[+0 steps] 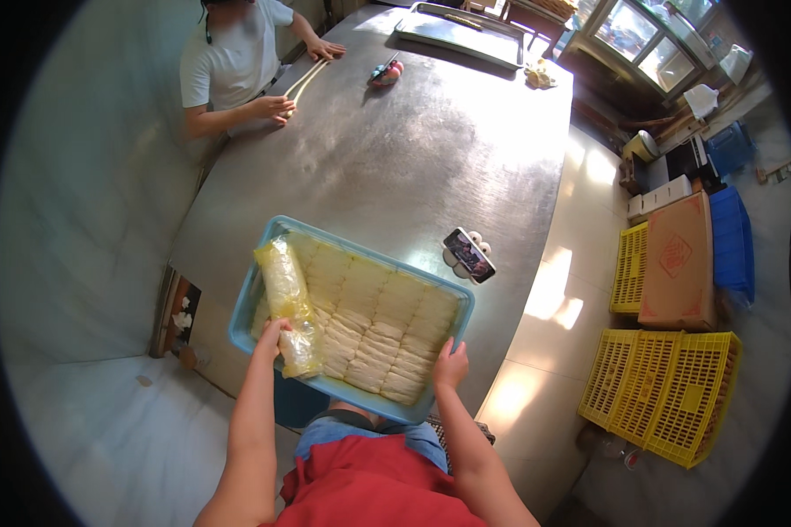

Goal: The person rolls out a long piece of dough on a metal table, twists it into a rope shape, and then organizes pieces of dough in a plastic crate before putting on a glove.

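A light-blue plastic tray [366,249] sits at the near edge of the metal table, reaching over it toward my body. Rows of pale, oiled dough strips [369,342] fill it, lying side by side. Along the tray's left side lies a rolled-up, yellowish clear plastic sheet [283,279], crinkled and shiny. My left hand [278,332] is closed on the lower part of that roll, its fingertips partly hidden. With its fingers over the rim, my right hand [451,364] grips the tray's right side.
Across the metal table [395,158], a person [237,53] holds a long dough strip [303,86]. A phone on a stand [470,253] is just beyond the tray. Farther back are a small reddish object [387,73] and a large metal tray [461,37]. Yellow crates [659,391] stand right.
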The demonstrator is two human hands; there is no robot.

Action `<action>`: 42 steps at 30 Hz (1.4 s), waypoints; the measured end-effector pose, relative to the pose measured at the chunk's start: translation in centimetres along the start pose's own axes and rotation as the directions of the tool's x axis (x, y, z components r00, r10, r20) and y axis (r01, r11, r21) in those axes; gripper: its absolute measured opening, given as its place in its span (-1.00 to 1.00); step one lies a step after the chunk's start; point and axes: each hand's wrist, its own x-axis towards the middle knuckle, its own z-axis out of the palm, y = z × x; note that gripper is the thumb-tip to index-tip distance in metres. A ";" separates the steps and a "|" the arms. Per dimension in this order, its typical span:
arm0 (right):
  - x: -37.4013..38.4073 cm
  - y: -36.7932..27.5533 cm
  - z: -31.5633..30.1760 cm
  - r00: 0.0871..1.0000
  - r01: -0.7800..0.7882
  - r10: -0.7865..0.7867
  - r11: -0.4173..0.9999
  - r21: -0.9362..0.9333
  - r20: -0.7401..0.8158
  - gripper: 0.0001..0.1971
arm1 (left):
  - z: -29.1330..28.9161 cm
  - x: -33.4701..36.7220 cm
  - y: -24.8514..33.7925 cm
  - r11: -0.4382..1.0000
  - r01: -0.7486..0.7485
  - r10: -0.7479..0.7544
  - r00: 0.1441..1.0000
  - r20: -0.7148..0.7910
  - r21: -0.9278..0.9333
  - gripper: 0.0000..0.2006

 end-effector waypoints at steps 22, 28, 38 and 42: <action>0.2 0.3 -0.2 1.000 -0.013 0.013 1.000 -0.012 -0.011 -0.61 | 13.1 -5.3 -3.3 0.284 0.287 0.518 0.757 -0.398 0.915 0.02; 0.2 0.3 0.1 0.999 -0.035 0.035 0.999 -0.013 -0.013 -0.60 | 12.4 -5.4 -1.2 0.481 0.315 0.357 0.782 -0.511 0.818 0.25; 1.5 3.4 1.3 0.904 -0.396 0.256 0.803 0.445 0.343 -0.53 | 2.9 -3.2 -1.2 0.901 -0.222 0.298 0.941 -0.159 0.373 -0.38; 2.1 4.5 2.1 0.832 -0.534 0.289 0.649 0.542 0.474 -0.54 | -0.8 -6.9 2.4 0.971 -0.161 0.192 0.966 0.174 -0.176 -0.53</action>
